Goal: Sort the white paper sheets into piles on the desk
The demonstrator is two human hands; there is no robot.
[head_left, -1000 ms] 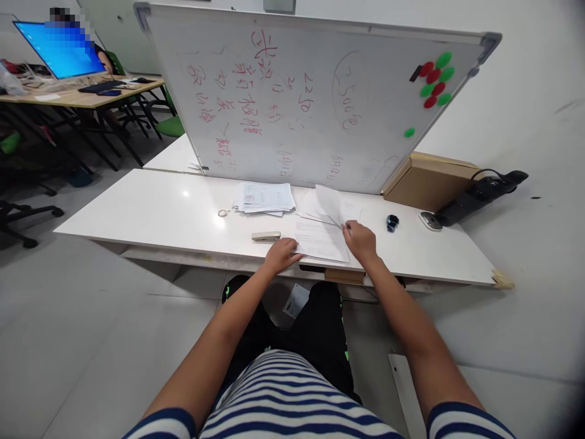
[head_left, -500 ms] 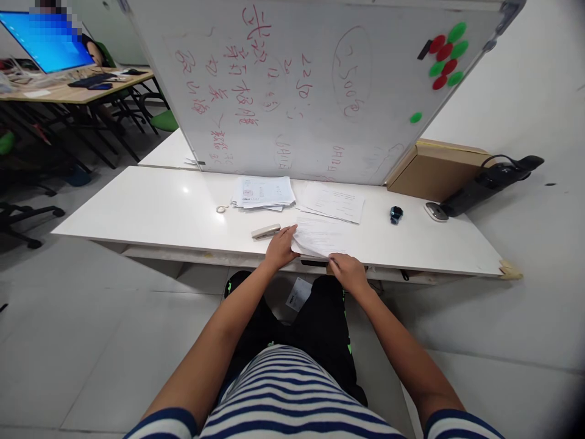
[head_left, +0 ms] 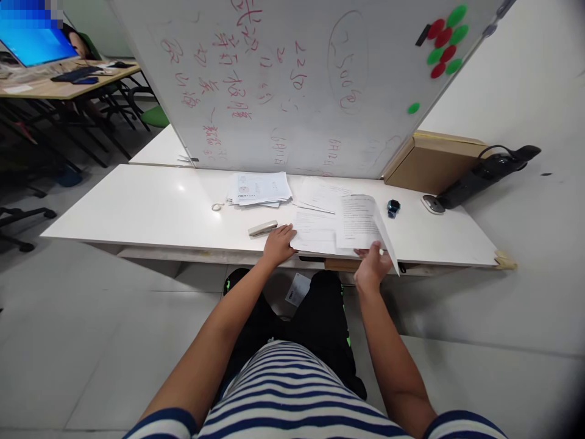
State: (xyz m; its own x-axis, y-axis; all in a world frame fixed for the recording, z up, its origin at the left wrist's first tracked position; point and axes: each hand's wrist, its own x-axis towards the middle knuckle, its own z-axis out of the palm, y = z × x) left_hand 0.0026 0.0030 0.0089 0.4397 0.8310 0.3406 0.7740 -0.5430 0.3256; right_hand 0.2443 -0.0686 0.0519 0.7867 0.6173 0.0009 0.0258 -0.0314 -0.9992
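Just right of centre in the frame: printed sheet (head_left: 356,222), right side bent up, over flat papers (head_left: 315,230) at the desk's (head_left: 114,207) near edge. Turning it cleanly should want a light pinch and the papers beneath anchored, lest they slide. Right hand (head_left: 372,269): wrist rolled outward, thumb and fingers closed on the sheet's lower edge. Left hand (head_left: 278,245): palm down by the stapler (head_left: 262,228), fingers nearly straight at the papers' left edge; can't tell whether they grip.
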